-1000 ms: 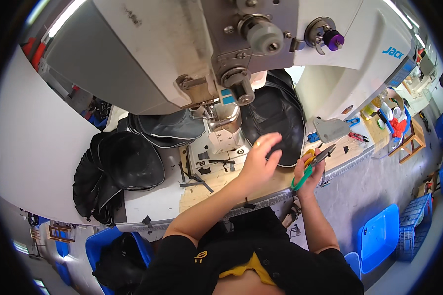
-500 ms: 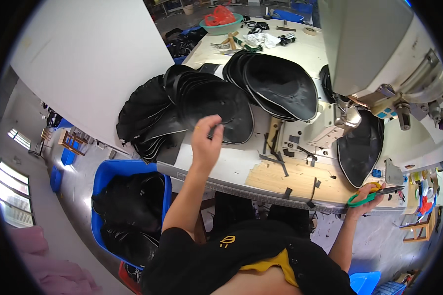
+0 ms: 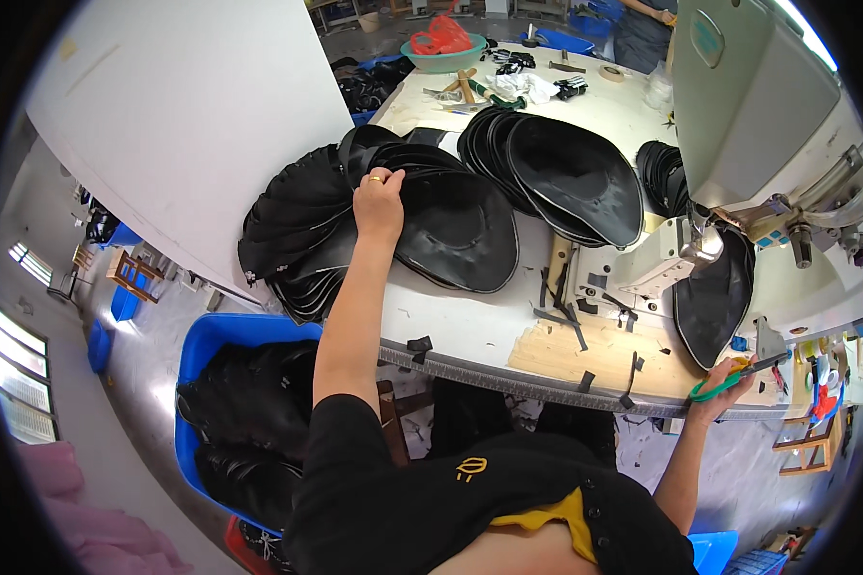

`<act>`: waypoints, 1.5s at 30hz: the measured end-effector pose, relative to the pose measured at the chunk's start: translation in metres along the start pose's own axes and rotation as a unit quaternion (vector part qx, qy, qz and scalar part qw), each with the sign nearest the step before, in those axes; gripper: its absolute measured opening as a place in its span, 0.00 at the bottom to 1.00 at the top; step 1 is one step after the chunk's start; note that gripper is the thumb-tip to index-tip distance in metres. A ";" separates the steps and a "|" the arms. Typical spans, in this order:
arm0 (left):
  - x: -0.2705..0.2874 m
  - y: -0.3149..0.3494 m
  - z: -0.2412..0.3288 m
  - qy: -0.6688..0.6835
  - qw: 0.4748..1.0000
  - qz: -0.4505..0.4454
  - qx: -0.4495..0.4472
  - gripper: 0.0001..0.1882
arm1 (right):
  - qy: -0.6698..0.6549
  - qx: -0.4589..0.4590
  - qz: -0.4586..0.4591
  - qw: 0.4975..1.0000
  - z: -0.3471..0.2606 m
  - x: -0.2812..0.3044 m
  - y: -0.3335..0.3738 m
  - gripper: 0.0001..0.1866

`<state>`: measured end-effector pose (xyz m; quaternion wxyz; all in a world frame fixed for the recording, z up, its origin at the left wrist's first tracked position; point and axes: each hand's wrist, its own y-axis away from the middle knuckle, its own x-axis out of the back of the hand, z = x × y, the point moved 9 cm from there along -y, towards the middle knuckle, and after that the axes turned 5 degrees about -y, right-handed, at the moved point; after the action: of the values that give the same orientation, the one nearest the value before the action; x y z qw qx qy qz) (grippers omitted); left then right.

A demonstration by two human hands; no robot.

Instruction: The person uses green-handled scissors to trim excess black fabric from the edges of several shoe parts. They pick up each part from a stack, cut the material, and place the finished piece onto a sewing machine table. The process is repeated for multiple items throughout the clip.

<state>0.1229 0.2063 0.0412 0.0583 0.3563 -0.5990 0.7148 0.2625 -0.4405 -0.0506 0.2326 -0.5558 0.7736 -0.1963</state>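
Black panel stack sits on the left part of the table, back from the front edge, long axis slanting from far left to near right. Left hand is the nearer one, fingertips drawn together at the stack's far-left end, so its bulk lies rightward and frontward of them; can't tell if they pinch a rim. Right hand, well apart at the table's front edge toward the right corner, has fingers curled round scissors, blades pointing right, near a single panel by the sewing machine.
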 end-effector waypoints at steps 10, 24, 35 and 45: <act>0.061 0.024 0.018 0.160 0.982 0.089 -0.049 0.06 | 0.026 0.003 0.011 1.000 0.011 0.010 -0.001 0.27; 0.044 0.041 0.012 0.159 0.983 0.007 0.093 0.27 | 0.010 -0.014 0.018 1.000 0.014 0.010 0.000 0.28; 0.004 0.012 0.008 0.035 0.968 -0.214 0.128 0.23 | 0.027 0.024 0.004 0.999 0.005 0.006 0.002 0.28; 0.106 0.002 0.045 0.283 0.957 0.050 0.046 0.21 | -0.003 0.013 0.016 1.000 0.000 0.002 0.004 0.28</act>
<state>0.0633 0.1291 0.1024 0.1732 0.1120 -0.5412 0.8152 0.2587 -0.4408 -0.0533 0.2451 -0.5410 0.7791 -0.2007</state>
